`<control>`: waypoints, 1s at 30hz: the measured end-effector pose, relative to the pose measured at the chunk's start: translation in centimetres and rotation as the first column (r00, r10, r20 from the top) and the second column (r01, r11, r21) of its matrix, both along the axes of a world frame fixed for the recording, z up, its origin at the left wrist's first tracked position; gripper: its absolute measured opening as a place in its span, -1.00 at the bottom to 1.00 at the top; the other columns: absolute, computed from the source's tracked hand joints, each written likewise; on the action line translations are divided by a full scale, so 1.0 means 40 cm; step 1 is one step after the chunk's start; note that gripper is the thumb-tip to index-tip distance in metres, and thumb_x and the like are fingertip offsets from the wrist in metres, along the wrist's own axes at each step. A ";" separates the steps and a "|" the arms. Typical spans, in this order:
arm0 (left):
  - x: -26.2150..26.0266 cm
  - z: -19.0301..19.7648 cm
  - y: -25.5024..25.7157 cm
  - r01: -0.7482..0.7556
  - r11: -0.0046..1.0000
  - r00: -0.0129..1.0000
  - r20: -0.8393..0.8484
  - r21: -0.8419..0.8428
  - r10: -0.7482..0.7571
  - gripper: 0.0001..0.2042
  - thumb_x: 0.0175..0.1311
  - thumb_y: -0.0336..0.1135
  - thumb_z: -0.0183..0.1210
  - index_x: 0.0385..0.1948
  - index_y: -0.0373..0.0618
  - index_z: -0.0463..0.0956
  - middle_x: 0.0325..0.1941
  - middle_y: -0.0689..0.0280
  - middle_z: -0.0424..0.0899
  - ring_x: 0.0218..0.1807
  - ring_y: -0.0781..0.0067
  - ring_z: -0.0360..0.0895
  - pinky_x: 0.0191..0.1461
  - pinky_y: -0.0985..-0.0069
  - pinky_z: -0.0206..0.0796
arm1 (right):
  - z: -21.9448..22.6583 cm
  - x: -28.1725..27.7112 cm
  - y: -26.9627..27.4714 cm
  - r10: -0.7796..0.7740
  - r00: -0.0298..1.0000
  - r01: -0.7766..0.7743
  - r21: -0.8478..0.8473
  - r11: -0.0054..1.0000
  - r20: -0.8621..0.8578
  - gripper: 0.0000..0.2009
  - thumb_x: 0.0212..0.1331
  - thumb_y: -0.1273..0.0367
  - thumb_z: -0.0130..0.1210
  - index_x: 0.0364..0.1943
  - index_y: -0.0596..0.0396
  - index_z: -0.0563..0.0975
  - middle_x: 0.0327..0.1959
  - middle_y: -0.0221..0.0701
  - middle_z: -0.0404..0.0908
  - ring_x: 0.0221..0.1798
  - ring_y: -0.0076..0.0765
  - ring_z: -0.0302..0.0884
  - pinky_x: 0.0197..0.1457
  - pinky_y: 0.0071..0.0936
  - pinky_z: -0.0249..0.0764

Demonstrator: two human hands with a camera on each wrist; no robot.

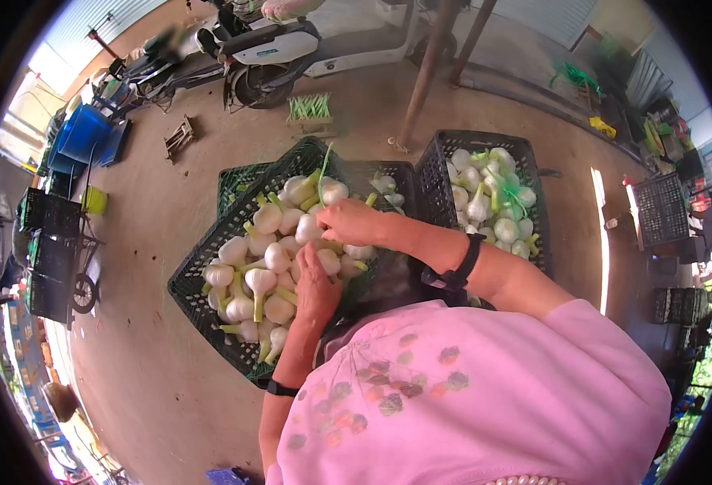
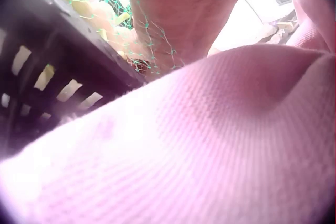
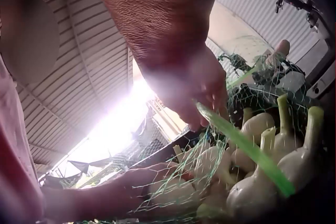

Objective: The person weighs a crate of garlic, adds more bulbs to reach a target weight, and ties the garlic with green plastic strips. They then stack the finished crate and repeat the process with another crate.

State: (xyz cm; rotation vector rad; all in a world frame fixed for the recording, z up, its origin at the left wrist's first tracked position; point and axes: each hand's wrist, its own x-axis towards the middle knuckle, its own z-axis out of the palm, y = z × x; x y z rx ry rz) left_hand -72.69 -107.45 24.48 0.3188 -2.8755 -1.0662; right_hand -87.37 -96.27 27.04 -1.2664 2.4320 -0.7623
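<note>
A black plastic crate (image 1: 202, 330) full of white garlic bulbs (image 1: 277, 259) with short green stems stands tilted before the person. Over the bulbs, my right hand (image 1: 352, 222) has its fingers curled and pinches a flat green strip (image 3: 247, 148), with green netting (image 3: 184, 170) bunched beside it. My left hand (image 1: 317, 287) lies lower, among the bulbs at the crate's near side, fingertips just below the right hand. Net strands cross in front of it in the right wrist view; whether it grips net or a bulb I cannot tell. Pink cloth covers most of the left wrist view.
To the right stands another black crate (image 1: 485, 139) with garlic bulbs and green net. Beyond the crates lies a bundle of green strips (image 1: 309, 107). A post (image 1: 428, 77) and a white scooter (image 1: 279, 48) stand at the back; a small wooden stool (image 1: 179, 139) sits left.
</note>
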 end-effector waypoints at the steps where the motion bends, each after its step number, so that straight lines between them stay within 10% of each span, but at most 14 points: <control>1: 0.006 0.004 -0.014 0.104 0.994 0.994 0.030 -0.021 -0.103 -0.52 0.00 -0.38 0.20 0.03 -0.19 0.34 -0.01 0.05 0.46 0.00 -0.04 0.44 0.06 0.21 0.30 | 0.005 -0.002 0.014 -0.001 0.997 0.003 -0.026 1.000 0.075 -0.80 -0.04 0.36 0.16 -0.31 0.13 0.56 -0.40 -0.17 0.60 -0.33 -0.06 0.57 -0.25 -0.29 0.47; 3: 0.025 0.033 -0.037 0.192 0.981 0.979 0.068 -0.008 -0.191 -0.63 0.03 -0.37 0.19 -0.07 -0.21 0.44 -0.09 0.11 0.48 -0.11 0.06 0.49 0.01 0.26 0.33 | 0.057 -0.011 0.066 -0.047 0.999 0.050 -0.311 0.949 0.018 -0.82 0.01 0.39 0.13 -0.28 0.14 0.55 -0.38 -0.22 0.62 -0.37 -0.17 0.59 -0.30 -0.39 0.50; 6: 0.058 0.117 -0.037 -0.200 0.977 0.974 -0.090 0.077 0.206 -0.64 0.07 -0.35 0.18 -0.05 -0.16 0.45 -0.13 0.13 0.48 -0.19 0.13 0.50 -0.06 0.30 0.35 | 0.171 -0.012 0.159 -0.298 0.899 0.436 -0.591 0.679 0.320 -0.85 0.19 0.45 0.02 -0.19 0.15 0.54 -0.37 -0.34 0.63 -0.46 -0.50 0.57 -0.45 -0.59 0.44; 10: 0.071 0.168 0.024 0.097 0.992 0.962 -0.249 -0.086 -0.115 -0.49 0.03 -0.24 0.26 0.05 -0.20 0.37 -0.11 0.12 0.45 -0.21 0.09 0.50 -0.21 0.21 0.35 | 0.163 -0.114 0.286 -0.520 0.701 0.647 -0.742 0.174 0.489 -0.80 0.31 0.45 -0.10 -0.06 0.10 0.50 -0.41 -0.43 0.56 -0.58 -0.69 0.36 -0.52 -0.74 0.33; 14: -0.007 0.100 0.078 0.222 0.971 0.972 0.093 -0.082 -0.215 -0.61 -0.04 -0.22 0.30 -0.13 -0.12 0.52 -0.17 0.13 0.51 -0.18 0.14 0.52 -0.20 0.28 0.35 | 0.046 -0.179 0.302 -0.485 0.572 0.787 -0.276 0.553 0.661 -0.28 -0.01 -0.16 0.15 -0.02 0.25 0.45 -0.35 -0.33 0.52 -0.54 -0.54 0.37 -0.44 -0.57 0.39; 16: -0.078 0.078 0.055 0.241 0.969 0.890 0.386 0.048 -0.241 -0.72 -0.09 -0.27 0.32 -0.29 -0.11 0.61 -0.28 0.14 0.54 -0.19 0.22 0.52 -0.19 0.35 0.33 | -0.009 -0.167 0.222 -0.478 0.645 0.750 -0.374 0.545 0.596 -0.04 -0.31 -0.39 0.14 -0.09 0.32 0.46 -0.42 -0.29 0.52 -0.46 -0.46 0.43 -0.36 -0.49 0.40; 18: -0.123 0.108 0.030 0.061 0.997 0.992 0.106 0.047 -0.066 -0.81 -0.09 -0.31 0.30 -0.40 -0.13 0.62 -0.36 0.15 0.53 -0.20 0.24 0.51 -0.22 0.39 0.32 | 0.004 -0.173 0.162 -0.374 0.827 0.521 -0.324 0.790 0.419 -0.28 -0.08 -0.19 0.18 -0.13 0.27 0.46 -0.44 -0.28 0.54 -0.42 -0.35 0.48 -0.33 -0.47 0.40; 21: -0.181 0.203 -0.018 -0.054 0.984 0.929 -0.371 -0.169 -0.012 -0.91 -0.03 -0.34 0.24 -0.51 -0.12 0.61 -0.18 0.22 0.51 -0.22 0.24 0.49 -0.23 0.42 0.30 | 0.041 -0.149 0.076 -0.332 0.912 0.408 -0.594 0.693 0.239 -0.56 0.08 0.09 0.16 -0.15 0.18 0.45 -0.41 -0.29 0.56 -0.37 -0.20 0.51 -0.33 -0.42 0.42; 23: -0.214 0.246 -0.033 -0.123 0.876 0.787 -0.584 -0.467 -0.200 -0.93 -0.07 -0.35 0.21 -0.52 -0.06 0.60 -0.09 0.25 0.49 -0.13 0.18 0.48 -0.11 0.39 0.29 | 0.131 -0.048 0.064 -0.137 0.801 -0.266 -0.551 0.791 -0.583 -0.86 0.01 0.38 0.07 -0.31 0.04 0.50 -0.36 -0.39 0.54 -0.33 -0.24 0.54 -0.40 -0.37 0.47; 24: -0.221 0.263 -0.037 -0.183 0.789 0.703 -0.639 -0.586 -0.312 -0.93 -0.08 -0.35 0.20 -0.53 -0.03 0.60 -0.05 0.27 0.48 -0.09 0.15 0.47 -0.05 0.38 0.28 | 0.142 0.009 0.048 0.060 0.806 -0.405 -0.475 0.781 -0.589 -0.89 -0.01 0.40 0.05 -0.37 0.03 0.49 -0.40 -0.43 0.49 -0.34 -0.30 0.53 -0.43 -0.42 0.46; 28: -0.246 0.229 -0.076 0.163 0.828 0.803 -0.416 -0.537 -0.427 -0.93 -0.07 -0.41 0.15 -0.51 -0.10 0.55 -0.10 0.20 0.49 -0.11 0.04 0.47 0.03 0.27 0.23 | 0.092 0.017 0.082 0.153 0.843 -0.414 -0.441 0.796 -0.515 -0.84 -0.02 0.38 0.11 -0.32 0.03 0.51 -0.40 -0.47 0.48 -0.32 -0.32 0.51 -0.36 -0.46 0.47; 30: -0.261 0.143 -0.115 0.391 0.914 0.881 -0.241 -0.110 -0.407 -0.94 -0.06 -0.45 0.13 -0.50 -0.12 0.54 -0.09 0.16 0.50 -0.09 0.02 0.46 0.05 0.23 0.22 | 0.114 0.009 0.112 0.139 0.903 -0.332 -0.454 0.827 -0.407 -0.68 -0.08 0.30 0.21 -0.17 0.03 0.50 -0.32 -0.43 0.48 -0.23 -0.30 0.49 -0.22 -0.44 0.46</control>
